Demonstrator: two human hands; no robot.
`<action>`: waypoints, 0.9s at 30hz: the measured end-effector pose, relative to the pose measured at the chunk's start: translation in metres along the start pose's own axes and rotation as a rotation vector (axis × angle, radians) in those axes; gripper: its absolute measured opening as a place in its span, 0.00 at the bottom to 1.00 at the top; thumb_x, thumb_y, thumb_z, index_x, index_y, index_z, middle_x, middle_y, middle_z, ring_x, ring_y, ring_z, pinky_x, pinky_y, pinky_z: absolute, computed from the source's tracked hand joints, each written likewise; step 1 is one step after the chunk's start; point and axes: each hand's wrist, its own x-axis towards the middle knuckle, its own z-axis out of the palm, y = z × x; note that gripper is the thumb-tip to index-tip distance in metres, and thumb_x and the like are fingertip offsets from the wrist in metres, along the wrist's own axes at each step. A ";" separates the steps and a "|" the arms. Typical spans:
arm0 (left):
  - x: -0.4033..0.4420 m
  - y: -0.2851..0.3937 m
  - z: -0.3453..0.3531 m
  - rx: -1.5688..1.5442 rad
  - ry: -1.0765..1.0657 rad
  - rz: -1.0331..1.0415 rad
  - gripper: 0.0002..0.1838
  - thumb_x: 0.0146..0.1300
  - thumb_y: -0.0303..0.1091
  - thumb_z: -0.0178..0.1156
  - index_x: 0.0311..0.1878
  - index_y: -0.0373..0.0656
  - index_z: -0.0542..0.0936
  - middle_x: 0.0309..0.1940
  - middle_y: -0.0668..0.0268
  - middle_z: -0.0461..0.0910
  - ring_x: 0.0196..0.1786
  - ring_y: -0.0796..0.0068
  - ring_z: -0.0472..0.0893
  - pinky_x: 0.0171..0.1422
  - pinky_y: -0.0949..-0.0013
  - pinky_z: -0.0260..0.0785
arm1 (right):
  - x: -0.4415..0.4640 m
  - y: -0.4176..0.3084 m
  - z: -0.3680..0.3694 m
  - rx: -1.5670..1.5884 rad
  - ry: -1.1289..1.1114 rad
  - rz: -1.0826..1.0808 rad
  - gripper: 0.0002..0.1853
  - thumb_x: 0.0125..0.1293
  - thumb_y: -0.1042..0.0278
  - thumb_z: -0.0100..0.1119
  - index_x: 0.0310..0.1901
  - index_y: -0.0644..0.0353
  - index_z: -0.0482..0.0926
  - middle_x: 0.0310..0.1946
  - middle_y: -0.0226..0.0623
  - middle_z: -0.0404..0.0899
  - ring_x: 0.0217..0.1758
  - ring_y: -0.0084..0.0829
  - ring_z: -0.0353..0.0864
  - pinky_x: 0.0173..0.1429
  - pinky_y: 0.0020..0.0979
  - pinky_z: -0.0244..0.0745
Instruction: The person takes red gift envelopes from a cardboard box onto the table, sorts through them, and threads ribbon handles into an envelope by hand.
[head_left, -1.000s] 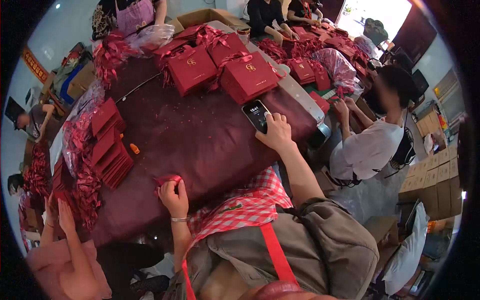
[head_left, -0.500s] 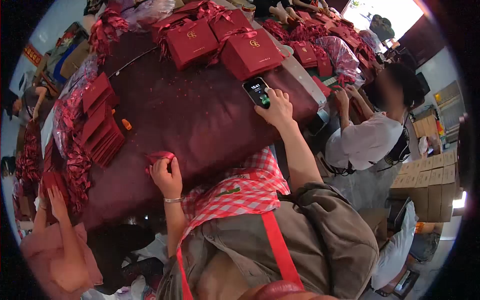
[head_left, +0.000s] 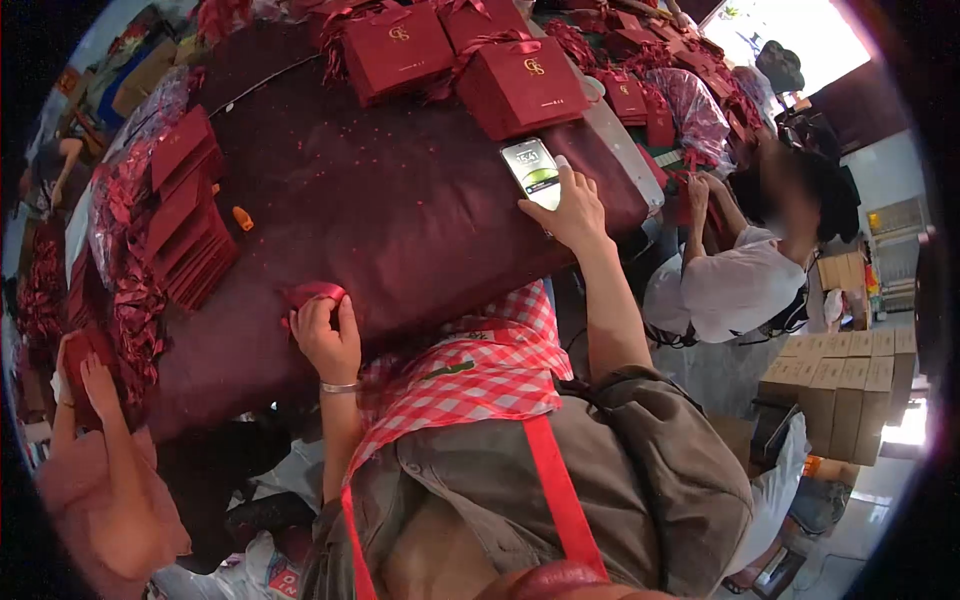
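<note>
Dark red worktop (head_left: 400, 225) first: biggest thing, runs out left of the phone (head_left: 529, 165), which sits near its right-hand side. Co-worker in a white top (head_left: 722, 283) well right of the phone, another in a pink top (head_left: 110, 500) far left of it and nearer the wearer. Gold-printed red bags (head_left: 523, 88) bunch up just beyond the phone. Stack of flat red bags (head_left: 188, 235), fanned, well left of it. Phone itself: screen lit, right hand (head_left: 578, 208) on its near end, thumb on one side and fingers on the other, closed in about it; whether it's lifted, can't tell. Left hand (head_left: 328, 335) is left of the phone and nearer the wearer, part curled, thumb and fingertips drawn in on a red ribbon (head_left: 316, 291); pinch looks light, contact partly hidden. Small orange piece (head_left: 242, 218) well left of the phone, untouched. Step in hand, as judged: phone handling on the right, ribbon held on the left. Two-handed ribbon work would call for the right hand coming off the phone; phone use alone needs only a steady grip there.
</note>
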 end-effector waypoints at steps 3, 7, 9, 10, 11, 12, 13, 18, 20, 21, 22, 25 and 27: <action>0.000 0.002 -0.002 0.039 -0.014 -0.017 0.08 0.59 0.37 0.62 0.33 0.44 0.78 0.37 0.62 0.80 0.43 0.60 0.78 0.61 0.50 0.61 | -0.006 0.009 0.003 0.001 0.108 -0.093 0.43 0.50 0.42 0.68 0.60 0.63 0.65 0.53 0.49 0.72 0.55 0.50 0.71 0.54 0.44 0.71; 0.006 0.008 -0.005 0.060 -0.078 -0.061 0.07 0.58 0.36 0.62 0.34 0.44 0.78 0.40 0.63 0.80 0.45 0.61 0.77 0.62 0.51 0.60 | -0.028 -0.015 -0.008 0.239 0.259 -0.331 0.25 0.55 0.55 0.66 0.48 0.64 0.75 0.43 0.46 0.77 0.48 0.48 0.74 0.50 0.42 0.72; 0.015 0.025 -0.004 -0.064 -0.077 0.008 0.07 0.57 0.36 0.63 0.34 0.45 0.79 0.45 0.63 0.79 0.48 0.62 0.76 0.62 0.52 0.60 | -0.043 -0.042 0.004 0.585 0.250 -0.574 0.18 0.53 0.64 0.68 0.43 0.63 0.77 0.35 0.44 0.79 0.40 0.47 0.76 0.44 0.39 0.73; 0.018 0.036 -0.005 -0.131 -0.158 0.033 0.07 0.56 0.35 0.63 0.36 0.45 0.80 0.53 0.58 0.76 0.55 0.57 0.72 0.65 0.49 0.56 | -0.051 -0.058 -0.008 0.503 -0.013 -0.594 0.20 0.53 0.64 0.68 0.44 0.64 0.77 0.36 0.45 0.78 0.40 0.48 0.76 0.44 0.41 0.73; 0.020 0.049 -0.001 -0.110 -0.179 0.128 0.08 0.55 0.35 0.64 0.36 0.45 0.80 0.57 0.55 0.72 0.59 0.54 0.70 0.66 0.45 0.54 | -0.057 -0.071 -0.002 0.558 0.007 -0.645 0.20 0.53 0.63 0.68 0.45 0.65 0.76 0.36 0.46 0.78 0.40 0.47 0.76 0.44 0.40 0.72; 0.020 0.063 0.005 -0.090 -0.197 0.221 0.09 0.54 0.35 0.64 0.36 0.45 0.80 0.60 0.52 0.68 0.63 0.50 0.67 0.67 0.42 0.51 | -0.061 -0.081 0.005 0.610 0.027 -0.698 0.21 0.54 0.62 0.67 0.45 0.66 0.76 0.36 0.46 0.78 0.40 0.47 0.76 0.44 0.40 0.72; 0.012 0.067 0.016 -0.123 -0.239 0.269 0.10 0.52 0.35 0.65 0.37 0.44 0.79 0.63 0.51 0.65 0.65 0.48 0.63 0.67 0.39 0.49 | -0.065 -0.087 0.016 0.665 -0.001 -0.695 0.21 0.56 0.59 0.65 0.45 0.66 0.76 0.35 0.46 0.77 0.40 0.47 0.76 0.44 0.41 0.72; 0.004 0.082 0.037 -0.036 -0.437 0.340 0.22 0.49 0.38 0.61 0.50 0.44 0.78 0.68 0.54 0.60 0.71 0.49 0.56 0.68 0.37 0.46 | -0.075 -0.097 0.036 0.784 -0.098 -0.775 0.13 0.57 0.62 0.61 0.37 0.62 0.74 0.31 0.44 0.77 0.37 0.46 0.75 0.40 0.42 0.71; 0.002 0.080 0.040 -0.066 -0.410 0.328 0.23 0.49 0.39 0.61 0.51 0.45 0.78 0.67 0.56 0.61 0.71 0.51 0.57 0.68 0.37 0.46 | -0.078 -0.097 0.037 0.853 -0.091 -0.709 0.12 0.57 0.65 0.62 0.38 0.63 0.75 0.31 0.44 0.76 0.37 0.47 0.75 0.40 0.42 0.71; 0.003 0.083 0.039 -0.097 -0.382 0.316 0.24 0.49 0.40 0.61 0.52 0.46 0.77 0.67 0.57 0.62 0.70 0.52 0.58 0.69 0.38 0.47 | -0.079 -0.098 0.035 0.919 -0.082 -0.643 0.11 0.57 0.68 0.62 0.39 0.64 0.75 0.31 0.45 0.76 0.36 0.47 0.75 0.39 0.41 0.71; 0.002 0.082 0.040 -0.093 -0.381 0.309 0.24 0.49 0.40 0.61 0.52 0.46 0.77 0.67 0.57 0.62 0.70 0.52 0.58 0.69 0.38 0.47 | -0.081 -0.102 0.032 0.921 -0.089 -0.647 0.11 0.57 0.68 0.62 0.39 0.64 0.75 0.31 0.45 0.76 0.36 0.47 0.75 0.39 0.41 0.71; -0.001 0.080 0.041 -0.093 -0.401 0.265 0.25 0.49 0.41 0.61 0.54 0.48 0.76 0.66 0.58 0.64 0.70 0.53 0.59 0.69 0.38 0.47 | -0.082 -0.113 0.031 1.111 -0.068 -0.581 0.12 0.58 0.74 0.61 0.42 0.66 0.74 0.32 0.47 0.76 0.37 0.48 0.76 0.40 0.38 0.73; 0.000 0.083 0.041 -0.092 -0.453 0.216 0.26 0.50 0.42 0.61 0.55 0.49 0.76 0.64 0.59 0.66 0.69 0.53 0.59 0.69 0.37 0.47 | -0.078 -0.120 0.039 1.172 0.038 -0.604 0.13 0.60 0.76 0.60 0.47 0.68 0.75 0.34 0.44 0.77 0.35 0.34 0.80 0.37 0.27 0.73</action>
